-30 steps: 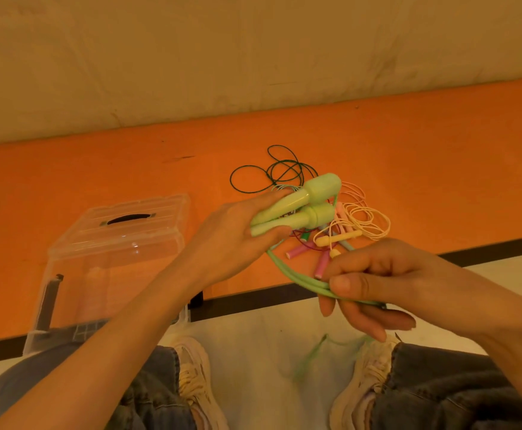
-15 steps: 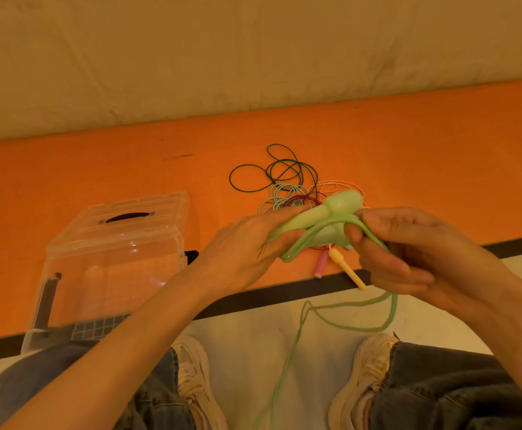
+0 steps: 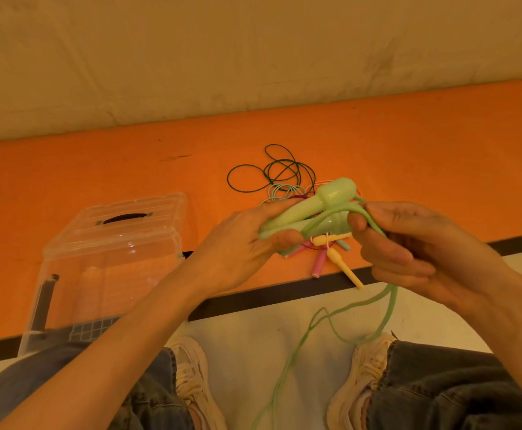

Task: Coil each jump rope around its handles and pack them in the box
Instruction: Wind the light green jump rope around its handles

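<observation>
My left hand (image 3: pixel 241 243) grips two light green jump rope handles (image 3: pixel 321 201) side by side, their bulbous ends pointing up and right. The green rope (image 3: pixel 340 212) crosses over the handles. My right hand (image 3: pixel 408 252) pinches that rope beside the handle ends, and the slack (image 3: pixel 386 302) hangs down in loops toward the floor between my feet. Behind the hands, a tangle of other ropes lies on the orange mat: dark green cord (image 3: pixel 272 172), pale blue cord, a pink handle (image 3: pixel 318 263) and a yellow handle (image 3: pixel 346 268). The clear plastic box (image 3: pixel 110 252) stands at left, lid on.
An orange mat (image 3: pixel 424 144) runs along a beige wall, edged by a black strip (image 3: pixel 284 293). I sit on a pale floor, with jeans-clad knees and cream sneakers (image 3: pixel 191 367) at the bottom of the view.
My right hand carried the green rope from below the handles up and over them, laying a turn across. The left hand kept hold of the handles, drifting slightly right.
</observation>
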Tool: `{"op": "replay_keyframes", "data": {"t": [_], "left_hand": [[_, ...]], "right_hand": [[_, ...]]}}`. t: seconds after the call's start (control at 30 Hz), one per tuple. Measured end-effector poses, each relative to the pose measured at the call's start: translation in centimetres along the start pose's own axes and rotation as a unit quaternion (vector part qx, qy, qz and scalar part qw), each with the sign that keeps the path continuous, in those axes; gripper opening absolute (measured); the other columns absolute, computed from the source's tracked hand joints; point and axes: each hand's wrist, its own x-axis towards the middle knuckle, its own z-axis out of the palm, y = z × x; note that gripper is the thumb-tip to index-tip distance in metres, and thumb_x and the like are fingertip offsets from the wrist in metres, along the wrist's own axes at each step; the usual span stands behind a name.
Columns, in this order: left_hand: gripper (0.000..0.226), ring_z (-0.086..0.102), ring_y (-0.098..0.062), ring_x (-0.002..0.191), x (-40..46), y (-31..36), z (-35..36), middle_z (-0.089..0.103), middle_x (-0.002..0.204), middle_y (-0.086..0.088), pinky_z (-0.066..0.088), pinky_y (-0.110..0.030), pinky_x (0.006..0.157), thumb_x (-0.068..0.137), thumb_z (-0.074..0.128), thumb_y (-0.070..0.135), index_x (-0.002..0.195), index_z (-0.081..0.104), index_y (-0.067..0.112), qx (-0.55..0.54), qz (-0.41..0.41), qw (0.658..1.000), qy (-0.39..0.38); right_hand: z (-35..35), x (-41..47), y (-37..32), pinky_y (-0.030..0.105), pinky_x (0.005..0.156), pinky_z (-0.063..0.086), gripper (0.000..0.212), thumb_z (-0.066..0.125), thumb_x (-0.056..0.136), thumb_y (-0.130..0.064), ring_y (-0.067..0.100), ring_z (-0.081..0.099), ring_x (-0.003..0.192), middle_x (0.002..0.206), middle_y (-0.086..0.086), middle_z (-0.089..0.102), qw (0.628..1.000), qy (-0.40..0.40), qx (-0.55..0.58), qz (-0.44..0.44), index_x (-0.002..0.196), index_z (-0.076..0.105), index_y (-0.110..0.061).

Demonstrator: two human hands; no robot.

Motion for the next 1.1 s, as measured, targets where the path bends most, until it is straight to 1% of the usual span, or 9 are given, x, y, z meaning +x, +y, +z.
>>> {"op": "replay_keyframes", "data": {"t": [0.13,0.23,0.33,0.43,0.57,0.7,0.83,0.97,1.1], "left_hand": [[0.100,0.057,-0.011,0.108,-0.4,-0.5,0.8,0.059,0.120,0.020,0.048,-0.035,0.082,0.050,0.047,0.089,0.139,0.039,0.046,0.211,-0.005,0.977,0.028],[0.094,0.060,-0.021,0.100,-0.3,-0.7,1.2,0.059,0.116,0.006,0.044,-0.033,0.070,0.067,0.036,0.085,0.146,0.037,0.034,0.304,0.016,0.951,0.055],[0.076,0.062,-0.028,0.090,-0.3,-0.8,0.9,0.055,0.112,-0.002,0.047,-0.040,0.071,0.085,0.047,0.059,0.151,0.026,0.028,0.360,0.026,0.931,0.046],[0.073,0.063,-0.027,0.069,-0.5,-1.6,0.3,0.058,0.093,-0.002,0.051,-0.046,0.069,0.085,0.039,0.061,0.147,0.037,0.023,0.399,0.055,0.911,0.090],[0.085,0.055,-0.024,0.066,-0.1,-2.6,-0.7,0.054,0.088,0.000,0.050,-0.046,0.067,0.078,0.018,0.070,0.149,0.032,0.025,0.405,0.036,0.910,0.082],[0.092,0.051,-0.021,0.065,0.1,-2.8,-0.8,0.054,0.088,0.000,0.050,-0.045,0.071,0.074,0.012,0.077,0.150,0.026,0.027,0.438,0.026,0.896,0.071],[0.088,0.058,-0.021,0.090,-0.3,-1.6,-0.5,0.053,0.107,0.004,0.045,-0.042,0.088,0.078,0.024,0.076,0.153,0.011,0.032,0.472,0.000,0.882,0.013],[0.082,0.058,-0.017,0.103,-0.8,-0.6,1.0,0.050,0.123,0.008,0.044,-0.037,0.088,0.088,0.036,0.069,0.152,0.005,0.029,0.510,0.039,0.859,-0.032],[0.082,0.058,-0.018,0.105,-1.0,-0.8,1.8,0.050,0.128,0.004,0.044,-0.033,0.070,0.091,0.040,0.065,0.152,0.009,0.021,0.481,0.063,0.873,-0.039]], "right_hand": [[0.3,0.0,0.3,0.017,0.033,0.020,0.022,0.056,0.094,-0.023,0.008,0.018,0.034,0.053,0.001,0.047,0.999,-0.005,-0.037,0.009,0.091,0.062,-0.002],[1.0,0.1,0.8,0.015,0.033,0.023,0.026,0.057,0.094,-0.026,0.006,0.023,0.033,0.052,0.003,0.047,0.994,-0.017,-0.098,0.035,0.092,0.064,-0.002],[2.0,-0.2,0.4,0.015,0.035,0.031,0.029,0.053,0.093,-0.027,0.007,0.033,0.032,0.053,0.006,0.053,0.976,0.000,-0.208,0.057,0.093,0.067,-0.002],[2.8,-0.7,-0.7,0.021,0.037,0.040,0.018,0.066,0.079,-0.034,0.010,0.044,0.033,0.060,0.006,0.064,0.897,0.092,-0.426,0.070,0.088,0.072,-0.020],[1.4,-1.1,-2.0,0.031,0.049,0.055,0.035,0.079,0.071,-0.023,0.010,0.065,0.057,0.078,-0.012,0.067,0.713,0.226,-0.662,0.043,0.094,0.057,-0.039],[-0.1,-2.4,-3.8,0.020,0.062,0.054,0.040,0.081,0.069,-0.012,0.007,0.066,0.064,0.075,-0.013,0.068,0.711,0.232,-0.663,-0.038,0.086,0.056,-0.039],[0.2,-1.8,-3.6,0.015,0.062,0.051,0.016,0.075,0.071,-0.028,0.006,0.066,0.069,0.080,-0.015,0.069,0.714,0.255,-0.616,-0.215,0.081,0.066,-0.037],[0.1,0.6,-3.3,0.018,0.067,0.046,0.017,0.069,0.085,-0.028,0.008,0.060,0.074,0.080,-0.006,0.067,0.599,0.263,-0.692,-0.304,0.092,0.072,-0.013],[-0.7,2.5,-3.3,0.040,0.064,0.046,0.026,0.063,0.090,-0.033,0.021,0.058,0.073,0.085,0.002,0.066,0.543,0.281,-0.731,-0.304,0.095,0.071,-0.008]]}}
